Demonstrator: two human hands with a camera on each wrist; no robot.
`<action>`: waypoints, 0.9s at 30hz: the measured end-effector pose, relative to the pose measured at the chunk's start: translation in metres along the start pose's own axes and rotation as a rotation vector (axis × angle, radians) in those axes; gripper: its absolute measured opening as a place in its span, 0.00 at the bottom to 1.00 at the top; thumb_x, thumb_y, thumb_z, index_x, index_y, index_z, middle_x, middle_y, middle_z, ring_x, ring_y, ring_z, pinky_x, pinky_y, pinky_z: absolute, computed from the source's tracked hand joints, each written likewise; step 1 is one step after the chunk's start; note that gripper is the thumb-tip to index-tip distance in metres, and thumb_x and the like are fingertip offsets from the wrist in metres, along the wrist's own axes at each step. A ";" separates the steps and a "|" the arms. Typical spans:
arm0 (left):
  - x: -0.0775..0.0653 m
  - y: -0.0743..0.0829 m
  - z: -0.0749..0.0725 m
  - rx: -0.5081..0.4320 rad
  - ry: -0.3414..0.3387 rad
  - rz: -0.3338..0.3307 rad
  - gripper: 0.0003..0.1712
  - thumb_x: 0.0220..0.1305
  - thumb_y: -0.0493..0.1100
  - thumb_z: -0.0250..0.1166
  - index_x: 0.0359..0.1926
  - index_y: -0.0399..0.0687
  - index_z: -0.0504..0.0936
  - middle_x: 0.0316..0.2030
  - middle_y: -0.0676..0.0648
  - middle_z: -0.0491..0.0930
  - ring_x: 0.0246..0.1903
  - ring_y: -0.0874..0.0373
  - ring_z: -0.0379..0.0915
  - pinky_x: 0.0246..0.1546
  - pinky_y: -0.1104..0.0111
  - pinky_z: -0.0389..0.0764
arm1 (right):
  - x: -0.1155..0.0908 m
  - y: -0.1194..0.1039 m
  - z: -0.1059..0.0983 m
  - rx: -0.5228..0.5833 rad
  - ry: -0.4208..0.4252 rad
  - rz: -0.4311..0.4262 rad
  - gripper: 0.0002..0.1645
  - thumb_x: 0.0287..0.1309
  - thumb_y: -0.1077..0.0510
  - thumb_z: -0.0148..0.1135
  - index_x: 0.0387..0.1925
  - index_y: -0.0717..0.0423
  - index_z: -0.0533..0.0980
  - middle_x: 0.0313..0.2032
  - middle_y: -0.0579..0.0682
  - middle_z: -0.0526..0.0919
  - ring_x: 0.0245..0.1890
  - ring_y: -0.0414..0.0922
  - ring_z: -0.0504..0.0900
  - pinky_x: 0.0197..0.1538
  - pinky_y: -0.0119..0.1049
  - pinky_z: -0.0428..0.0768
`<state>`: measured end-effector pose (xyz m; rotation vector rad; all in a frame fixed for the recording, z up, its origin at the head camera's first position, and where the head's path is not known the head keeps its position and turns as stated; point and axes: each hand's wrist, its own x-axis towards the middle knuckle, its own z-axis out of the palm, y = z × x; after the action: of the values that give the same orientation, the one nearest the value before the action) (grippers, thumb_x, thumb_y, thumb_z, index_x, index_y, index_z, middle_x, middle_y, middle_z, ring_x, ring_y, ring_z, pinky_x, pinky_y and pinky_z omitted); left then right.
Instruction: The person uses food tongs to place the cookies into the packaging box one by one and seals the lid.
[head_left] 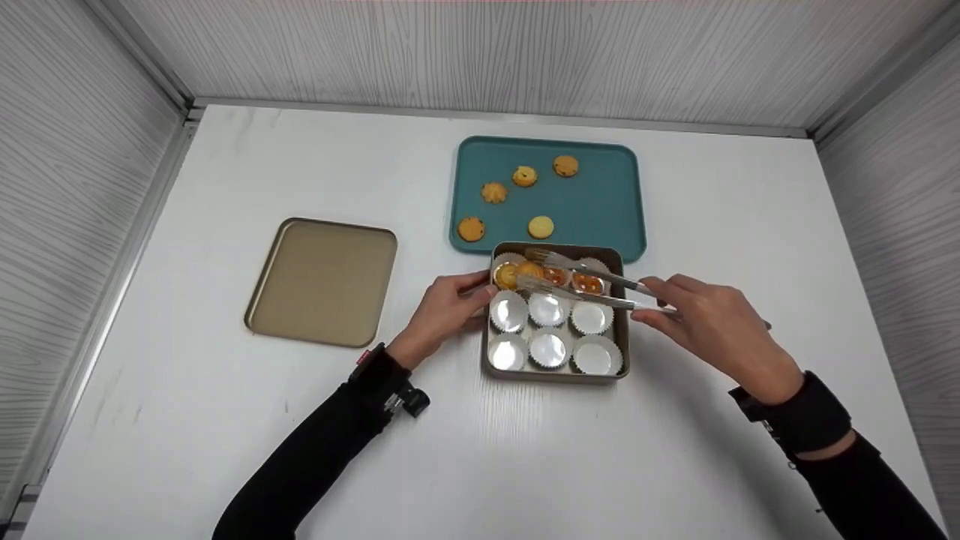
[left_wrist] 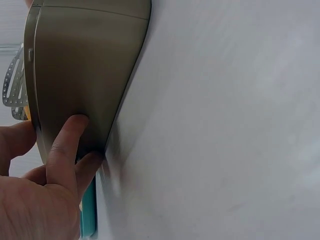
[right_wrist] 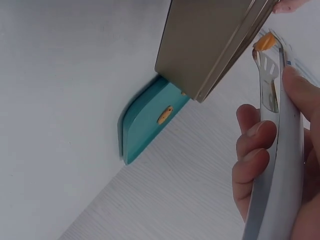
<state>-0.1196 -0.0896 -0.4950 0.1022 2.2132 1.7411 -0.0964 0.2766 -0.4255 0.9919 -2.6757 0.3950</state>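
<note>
The table (head_left: 420, 450) is viewed forward and down from the head; the tin (left_wrist: 80, 60) is faced closely, aslant, from both wrists; tin and tray (right_wrist: 142, 122) are shared by all.

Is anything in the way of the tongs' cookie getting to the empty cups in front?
Nothing visible blocks the cookie in the tongs: the tin is open, the empty baking cups in its front row lie uncovered, and the left hand only holds the tin's side.
</note>
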 end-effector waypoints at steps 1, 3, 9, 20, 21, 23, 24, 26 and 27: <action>0.000 0.000 0.000 -0.005 -0.002 0.002 0.28 0.74 0.45 0.64 0.70 0.37 0.75 0.64 0.41 0.79 0.68 0.53 0.70 0.69 0.61 0.69 | -0.001 -0.001 0.001 -0.003 -0.005 -0.015 0.23 0.55 0.51 0.80 0.49 0.58 0.85 0.27 0.47 0.82 0.22 0.40 0.82 0.22 0.35 0.79; 0.001 -0.001 0.000 -0.009 -0.005 0.007 0.28 0.74 0.45 0.64 0.70 0.36 0.75 0.64 0.41 0.79 0.68 0.53 0.70 0.70 0.61 0.68 | -0.003 -0.003 0.002 -0.010 -0.017 -0.042 0.24 0.53 0.51 0.81 0.48 0.58 0.85 0.27 0.47 0.82 0.22 0.40 0.83 0.22 0.34 0.79; 0.001 -0.001 0.000 0.001 0.001 0.003 0.28 0.75 0.45 0.64 0.69 0.36 0.75 0.64 0.41 0.79 0.68 0.53 0.70 0.70 0.62 0.67 | -0.002 -0.008 0.006 -0.055 -0.072 -0.092 0.26 0.53 0.48 0.81 0.49 0.59 0.85 0.27 0.48 0.82 0.21 0.41 0.80 0.22 0.36 0.78; 0.001 0.000 0.001 -0.005 -0.004 -0.003 0.29 0.75 0.46 0.64 0.70 0.37 0.75 0.66 0.40 0.77 0.68 0.51 0.70 0.70 0.61 0.68 | 0.006 -0.014 0.009 -0.093 -0.045 -0.183 0.28 0.54 0.49 0.80 0.52 0.59 0.83 0.29 0.50 0.83 0.23 0.45 0.82 0.22 0.38 0.79; 0.001 0.000 0.001 -0.007 -0.004 -0.004 0.28 0.75 0.46 0.64 0.70 0.36 0.75 0.66 0.40 0.77 0.68 0.51 0.70 0.70 0.61 0.68 | 0.007 -0.015 0.010 -0.094 -0.046 -0.182 0.28 0.54 0.49 0.80 0.52 0.59 0.83 0.29 0.50 0.83 0.23 0.45 0.82 0.22 0.38 0.79; 0.001 0.001 0.001 -0.008 0.000 -0.006 0.29 0.74 0.46 0.64 0.70 0.37 0.75 0.65 0.40 0.78 0.68 0.51 0.70 0.69 0.61 0.69 | 0.007 -0.015 0.011 -0.096 -0.048 -0.181 0.28 0.54 0.49 0.80 0.52 0.59 0.83 0.29 0.50 0.83 0.23 0.45 0.82 0.22 0.38 0.78; 0.000 0.001 0.001 -0.009 0.001 -0.007 0.29 0.74 0.46 0.65 0.70 0.37 0.75 0.65 0.40 0.78 0.68 0.51 0.70 0.69 0.61 0.69 | 0.007 -0.015 0.012 -0.097 -0.049 -0.180 0.28 0.54 0.49 0.80 0.52 0.59 0.83 0.29 0.50 0.83 0.23 0.45 0.82 0.22 0.37 0.78; 0.000 0.000 0.001 -0.010 0.002 -0.007 0.28 0.74 0.45 0.65 0.69 0.37 0.75 0.65 0.41 0.78 0.68 0.51 0.71 0.69 0.61 0.69 | 0.008 -0.015 0.013 -0.103 -0.050 -0.179 0.28 0.54 0.49 0.80 0.51 0.59 0.83 0.29 0.50 0.83 0.23 0.45 0.81 0.21 0.37 0.78; 0.000 0.000 0.001 -0.008 0.003 -0.006 0.28 0.74 0.45 0.65 0.69 0.37 0.76 0.65 0.41 0.78 0.68 0.51 0.71 0.69 0.61 0.69 | 0.008 -0.016 0.014 -0.105 -0.052 -0.177 0.28 0.54 0.48 0.80 0.51 0.58 0.83 0.29 0.50 0.83 0.22 0.45 0.81 0.21 0.37 0.78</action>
<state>-0.1193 -0.0883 -0.4951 0.0910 2.2059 1.7484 -0.0938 0.2558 -0.4333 1.2098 -2.5951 0.1930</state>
